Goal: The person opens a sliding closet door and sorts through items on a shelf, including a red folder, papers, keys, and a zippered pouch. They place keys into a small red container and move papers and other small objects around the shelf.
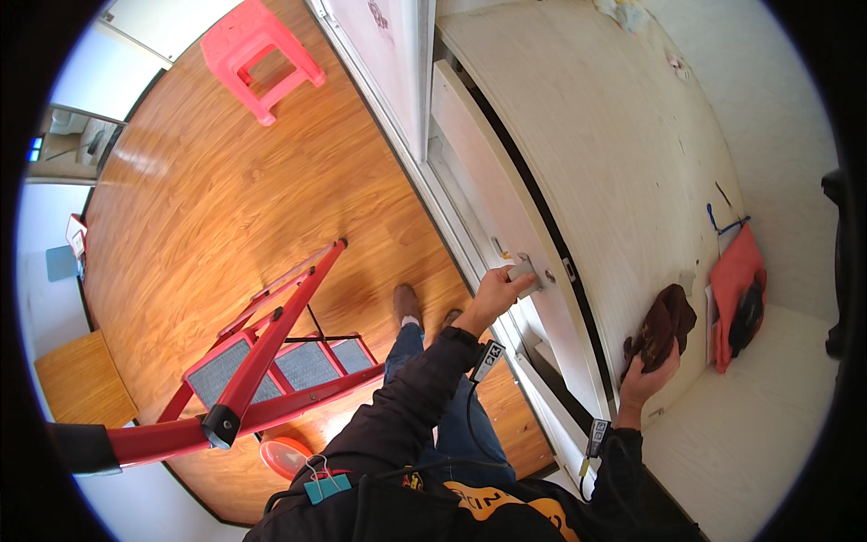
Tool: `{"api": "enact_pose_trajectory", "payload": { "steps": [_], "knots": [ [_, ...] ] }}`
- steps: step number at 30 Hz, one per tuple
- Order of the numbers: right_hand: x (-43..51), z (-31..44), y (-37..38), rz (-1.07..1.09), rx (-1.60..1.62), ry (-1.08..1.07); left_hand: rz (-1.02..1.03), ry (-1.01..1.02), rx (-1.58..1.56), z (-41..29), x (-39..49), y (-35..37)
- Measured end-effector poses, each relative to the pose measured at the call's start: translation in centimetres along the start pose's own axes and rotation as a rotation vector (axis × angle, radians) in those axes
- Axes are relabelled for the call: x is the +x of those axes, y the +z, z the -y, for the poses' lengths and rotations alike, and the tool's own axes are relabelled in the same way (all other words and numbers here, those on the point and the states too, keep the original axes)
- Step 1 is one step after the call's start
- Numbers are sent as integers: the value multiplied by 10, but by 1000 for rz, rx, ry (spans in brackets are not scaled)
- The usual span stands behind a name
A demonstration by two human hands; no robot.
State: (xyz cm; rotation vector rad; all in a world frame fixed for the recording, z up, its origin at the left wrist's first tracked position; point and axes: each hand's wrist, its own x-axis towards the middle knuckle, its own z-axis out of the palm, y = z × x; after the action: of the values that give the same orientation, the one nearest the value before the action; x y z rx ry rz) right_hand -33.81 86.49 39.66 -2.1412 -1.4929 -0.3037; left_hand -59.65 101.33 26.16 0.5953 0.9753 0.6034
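My left hand (498, 295) grips the handle (528, 276) on the front of a partly pulled-out drawer (501, 169) in a pale wooden cabinet. Beside the handle is a round keyhole lock (550, 276). My right hand (647, 383) holds a crumpled dark maroon cloth (660, 325) over the cabinet's pale top board (609, 135). A red bag or folder (738, 291) with a black object on it lies beyond the cloth, near the wall.
A red folding step ladder (271, 366) stands left of me on the wooden floor (271, 196). Farther off is a pink plastic stool (261, 54). A sliding door panel (389, 61) borders the cabinet; a round red-rimmed item (286, 457) lies behind the ladder.
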Motion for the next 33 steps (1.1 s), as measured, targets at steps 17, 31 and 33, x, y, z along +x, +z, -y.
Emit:
{"api": "enact_pose_trajectory", "payload": {
  "steps": [17,31,33],
  "knots": [
    [-4,-8,3,4,64,41,-104,-28,-31,37,-84,-80],
    [-3,-4,4,18,59,63,-152,-32,-53,28,-142,-122],
    [-3,-4,4,15,24,55,-153,-40,-41,30,-146,-127]
  ]
}}
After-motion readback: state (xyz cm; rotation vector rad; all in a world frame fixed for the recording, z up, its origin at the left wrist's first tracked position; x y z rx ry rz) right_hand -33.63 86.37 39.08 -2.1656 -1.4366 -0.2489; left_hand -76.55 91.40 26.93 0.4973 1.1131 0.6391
